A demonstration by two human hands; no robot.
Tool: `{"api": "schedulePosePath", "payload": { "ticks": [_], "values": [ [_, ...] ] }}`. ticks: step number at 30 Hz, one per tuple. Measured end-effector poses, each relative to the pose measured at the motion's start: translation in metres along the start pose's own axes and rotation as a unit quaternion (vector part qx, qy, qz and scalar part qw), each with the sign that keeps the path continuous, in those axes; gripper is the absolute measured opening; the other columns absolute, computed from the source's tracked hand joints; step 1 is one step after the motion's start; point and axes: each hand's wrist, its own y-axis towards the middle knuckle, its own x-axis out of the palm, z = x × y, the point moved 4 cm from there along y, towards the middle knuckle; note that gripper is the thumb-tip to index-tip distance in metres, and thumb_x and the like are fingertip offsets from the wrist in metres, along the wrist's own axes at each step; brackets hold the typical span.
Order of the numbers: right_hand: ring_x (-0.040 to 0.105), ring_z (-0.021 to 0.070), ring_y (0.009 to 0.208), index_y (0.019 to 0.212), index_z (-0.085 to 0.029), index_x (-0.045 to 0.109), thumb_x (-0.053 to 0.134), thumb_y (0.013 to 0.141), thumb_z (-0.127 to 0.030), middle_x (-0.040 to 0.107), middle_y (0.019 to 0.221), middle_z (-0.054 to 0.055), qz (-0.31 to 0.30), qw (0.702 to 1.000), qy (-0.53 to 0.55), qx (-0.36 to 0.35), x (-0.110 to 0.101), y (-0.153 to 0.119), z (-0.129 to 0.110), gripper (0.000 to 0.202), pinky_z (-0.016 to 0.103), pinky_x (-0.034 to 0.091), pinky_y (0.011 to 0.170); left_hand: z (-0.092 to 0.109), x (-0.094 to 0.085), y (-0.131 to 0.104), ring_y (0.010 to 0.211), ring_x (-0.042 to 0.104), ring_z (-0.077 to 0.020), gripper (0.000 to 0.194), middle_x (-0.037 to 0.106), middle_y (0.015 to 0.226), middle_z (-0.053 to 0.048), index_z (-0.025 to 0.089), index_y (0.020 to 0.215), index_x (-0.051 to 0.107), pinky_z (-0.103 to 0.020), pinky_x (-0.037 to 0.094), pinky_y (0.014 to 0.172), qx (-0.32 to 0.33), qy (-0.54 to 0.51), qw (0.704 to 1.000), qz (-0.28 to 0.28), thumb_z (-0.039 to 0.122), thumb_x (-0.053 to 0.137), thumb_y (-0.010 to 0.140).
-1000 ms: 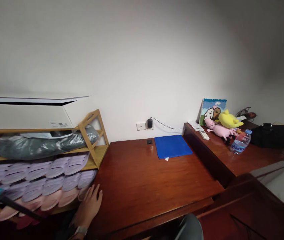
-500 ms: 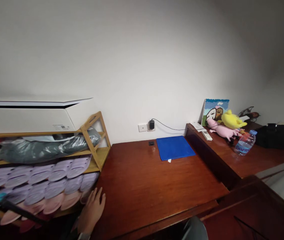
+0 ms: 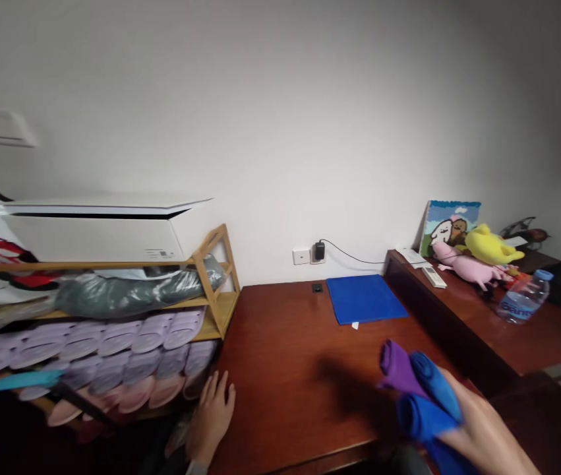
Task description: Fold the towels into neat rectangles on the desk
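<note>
My right hand (image 3: 475,422) is wrapped round a bundle of rolled cloths, held above the right front part of the brown desk (image 3: 280,369). In the bundle I see a purple rolled cloth (image 3: 401,369) and a blue rolled cloth (image 3: 421,417) with its spiral end showing. Motion smears the hand a little, and its fingers partly cover the cloths. My left hand (image 3: 213,412) lies palm down on the desk's left edge, fingers stretched out, holding nothing. Toward the back of the desk lies a flat blue folded cloth (image 3: 366,299) with a small white tag.
At left, a wooden rack (image 3: 218,290) carries lilac and pink slippers (image 3: 149,336), a grey plastic-wrapped bundle and a white box (image 3: 112,237). A raised desk on the right holds a water bottle (image 3: 525,300), plush toys (image 3: 490,247) and a remote (image 3: 433,277). A charger (image 3: 319,250) is plugged into the wall.
My right hand has come into view from the lower right with the rolled cloths. The view has swung left, so the scene sits further right. My left hand still rests on the desk edge.
</note>
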Motion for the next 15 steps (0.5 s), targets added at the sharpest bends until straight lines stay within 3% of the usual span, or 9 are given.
{"api": "schedulePosePath", "payload": {
  "ticks": [2,5,7,9,11,12,13,15],
  "values": [
    [0.063,0.0406,0.140,0.167,-0.045,0.044,0.075,0.082,-0.053,0.066,0.154,0.004,-0.025,0.990,0.033,-0.135,-0.014,0.055,-0.079,0.090,0.050,0.056,0.111,0.003,-0.003,-0.003,0.152,0.054,-0.0367,0.065,0.066,0.155,-0.020,0.013,0.146,0.067,-0.052,0.045,0.126,-0.020,0.011,1.000,0.000,0.044,0.035,0.099],
    [0.065,0.0393,0.134,0.166,-0.027,0.046,0.077,0.084,-0.040,0.070,0.146,0.014,-0.037,0.976,0.001,-0.215,-0.018,0.152,-0.219,0.089,0.051,0.050,0.113,0.008,-0.009,-0.006,0.153,0.054,-0.0355,0.064,0.063,0.159,-0.021,0.010,0.147,0.066,-0.052,0.046,0.126,-0.036,0.021,0.999,-0.005,0.042,0.034,0.101],
    [0.058,0.0389,0.142,0.169,-0.027,0.041,0.083,0.081,-0.031,0.064,0.155,0.016,-0.040,0.973,-0.030,-0.224,-0.002,0.205,-0.307,0.097,0.054,0.042,0.120,0.011,-0.012,-0.009,0.153,0.054,-0.0344,0.063,0.063,0.160,-0.020,0.012,0.147,0.066,-0.052,0.046,0.127,-0.045,0.021,0.999,-0.007,0.041,0.034,0.102],
    [0.044,0.0410,0.155,0.172,-0.028,0.034,0.090,0.078,-0.030,0.046,0.172,0.018,-0.059,0.975,-0.035,-0.209,0.027,0.235,-0.373,0.109,0.060,0.032,0.127,0.014,-0.015,-0.010,0.154,0.054,-0.0329,0.060,0.064,0.160,-0.016,0.015,0.146,0.067,-0.051,0.045,0.128,-0.052,0.019,0.998,-0.007,0.039,0.035,0.101],
    [0.038,0.0400,0.160,0.172,-0.028,0.033,0.087,0.084,-0.034,0.035,0.178,0.017,-0.080,0.972,0.004,-0.219,0.061,0.236,-0.405,0.104,0.060,0.031,0.129,0.015,-0.016,-0.011,0.154,0.054,-0.0324,0.059,0.065,0.159,-0.014,0.018,0.146,0.068,-0.049,0.046,0.128,-0.057,0.017,0.998,-0.007,0.039,0.035,0.101],
    [0.039,0.0377,0.160,0.171,-0.027,0.038,0.080,0.089,-0.036,0.035,0.179,0.015,-0.083,0.968,0.033,-0.233,0.077,0.227,-0.404,0.092,0.057,0.034,0.129,0.015,-0.017,-0.011,0.153,0.055,-0.0323,0.059,0.066,0.158,-0.013,0.019,0.145,0.068,-0.049,0.047,0.126,-0.060,0.015,0.998,-0.007,0.039,0.035,0.101],
    [0.043,0.0347,0.158,0.167,-0.027,0.045,0.072,0.095,-0.037,0.039,0.177,0.013,-0.081,0.963,0.065,-0.250,0.091,0.212,-0.392,0.078,0.054,0.037,0.128,0.014,-0.018,-0.010,0.152,0.057,-0.0323,0.059,0.067,0.157,-0.013,0.019,0.145,0.069,-0.048,0.049,0.125,-0.061,0.015,0.998,-0.005,0.040,0.035,0.101],
    [0.055,0.0298,0.149,0.152,-0.029,0.063,0.056,0.100,-0.035,0.054,0.167,0.010,-0.070,0.951,0.121,-0.276,0.111,0.170,-0.334,0.053,0.046,0.047,0.123,0.012,-0.023,-0.009,0.149,0.059,-0.0337,0.060,0.068,0.155,-0.014,0.018,0.142,0.071,-0.048,0.051,0.123,-0.059,0.014,0.998,0.002,0.040,0.034,0.102]
  ]
}}
